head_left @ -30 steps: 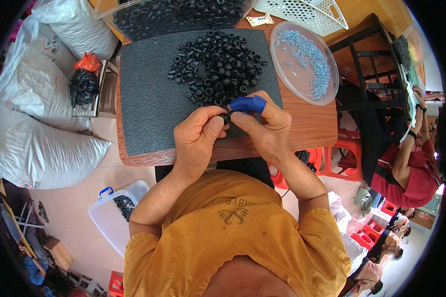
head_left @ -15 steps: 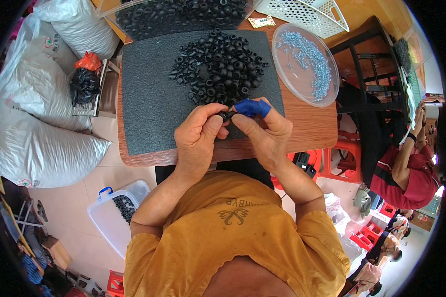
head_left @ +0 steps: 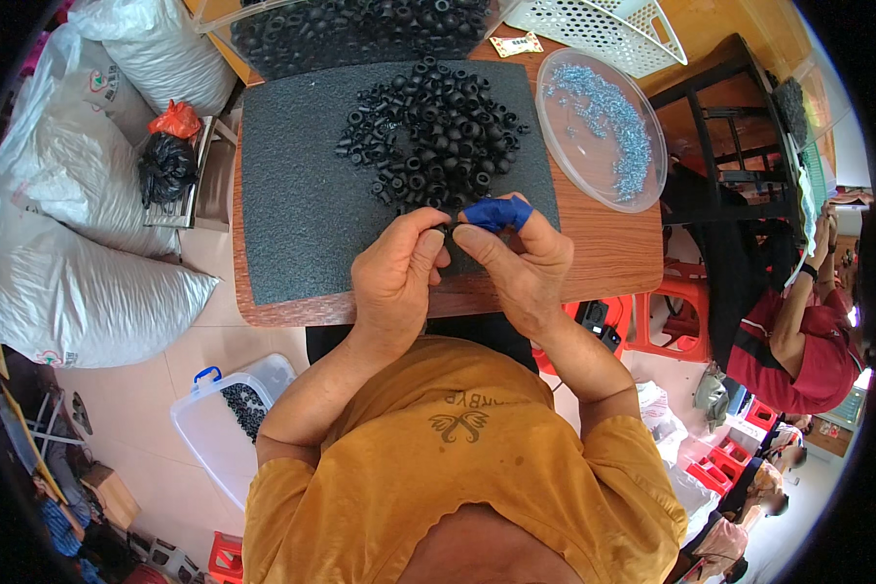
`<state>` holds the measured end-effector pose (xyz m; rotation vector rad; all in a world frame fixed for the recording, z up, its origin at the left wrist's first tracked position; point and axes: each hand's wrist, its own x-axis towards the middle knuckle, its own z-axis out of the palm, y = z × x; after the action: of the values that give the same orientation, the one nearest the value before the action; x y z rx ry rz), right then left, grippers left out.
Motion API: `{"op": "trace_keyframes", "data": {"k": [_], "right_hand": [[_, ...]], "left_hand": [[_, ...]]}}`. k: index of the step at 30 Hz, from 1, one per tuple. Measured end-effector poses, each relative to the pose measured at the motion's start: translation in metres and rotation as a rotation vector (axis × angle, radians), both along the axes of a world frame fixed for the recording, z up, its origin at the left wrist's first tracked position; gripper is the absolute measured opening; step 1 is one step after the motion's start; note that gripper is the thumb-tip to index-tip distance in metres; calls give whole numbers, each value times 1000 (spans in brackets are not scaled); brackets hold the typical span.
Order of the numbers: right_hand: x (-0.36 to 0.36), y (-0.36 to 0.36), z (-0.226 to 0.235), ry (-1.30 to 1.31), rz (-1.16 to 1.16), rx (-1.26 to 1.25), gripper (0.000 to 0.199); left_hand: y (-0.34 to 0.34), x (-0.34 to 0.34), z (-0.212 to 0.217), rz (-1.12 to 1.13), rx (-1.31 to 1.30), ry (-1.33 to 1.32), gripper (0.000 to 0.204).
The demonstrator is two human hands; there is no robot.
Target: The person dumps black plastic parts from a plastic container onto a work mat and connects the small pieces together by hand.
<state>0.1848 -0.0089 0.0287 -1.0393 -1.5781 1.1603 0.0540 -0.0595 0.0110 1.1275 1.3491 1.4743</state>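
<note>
My left hand and my right hand meet over the near edge of the dark foam mat. Between their fingertips is a small black plastic part, pinched from both sides and mostly hidden by the fingers. Blue tape wraps my right index finger. Just beyond the hands lies a heap of black ring-like parts, with smaller black pieces at its left side.
Behind the mat stands a clear bin of black parts. A round lid with small bluish pieces lies right, near a white perforated basket. White sacks and a clear tub are left. Another person is at right.
My left hand has shifted slightly to the right, closer to my right hand. Less of the black part shows between the fingertips.
</note>
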Motion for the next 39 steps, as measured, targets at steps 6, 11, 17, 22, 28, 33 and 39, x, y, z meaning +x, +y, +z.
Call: {"op": "trace_keyframes", "data": {"k": [6,11,17,22,28,33,39], "right_hand": [[-1,5,-5,-34,-27,56,8],[-3,3,-4,-43,-13,72,9],[0,-1,0,-65,32,43,8],[0,-1,-5,-13,27,27,9],[-2,-1,-2,7,22,22,9],[0,1,0,-62,49,107,11],[-1,5,0,-252,50,469,17]], "left_hand": [[-2,0,0,-45,-33,-83,21],[-1,-3,-5,-56,-20,-117,19],[-1,-5,-3,-79,-36,-221,21],[-2,-5,-6,-88,-54,-275,21],[-2,-4,-8,-93,-29,-276,21],[-1,-6,-5,-102,-37,-361,21],[-2,-5,-7,-101,-33,-343,21]]}}
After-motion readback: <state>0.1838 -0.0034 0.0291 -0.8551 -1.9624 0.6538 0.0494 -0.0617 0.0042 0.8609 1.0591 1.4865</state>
